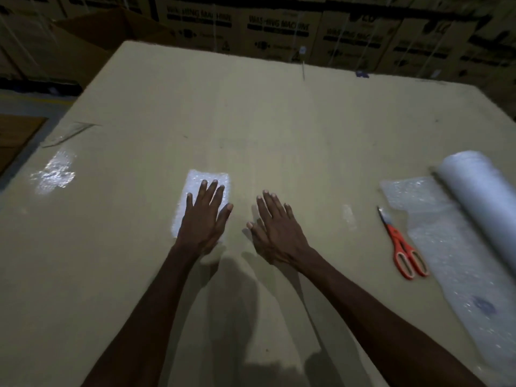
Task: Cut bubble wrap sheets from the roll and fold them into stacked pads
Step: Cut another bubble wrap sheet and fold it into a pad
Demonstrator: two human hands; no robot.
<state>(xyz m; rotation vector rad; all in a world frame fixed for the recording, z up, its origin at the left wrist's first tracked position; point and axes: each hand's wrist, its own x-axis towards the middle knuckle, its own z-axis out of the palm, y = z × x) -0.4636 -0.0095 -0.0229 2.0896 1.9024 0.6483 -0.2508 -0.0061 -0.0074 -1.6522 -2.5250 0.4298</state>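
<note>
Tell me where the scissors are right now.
In the head view, the scissors lie on the cardboard surface to the person's right, beside the bubble wrap roll, untouched by either hand.

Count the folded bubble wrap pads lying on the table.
2. One pad lies under the left hand at centre; another pad sits near the table's left edge. Stacked layers may hide more.

Both forearms bare — no sleeves, gloves, watch or rings; left hand (205, 219) & right hand (275, 230).
</note>
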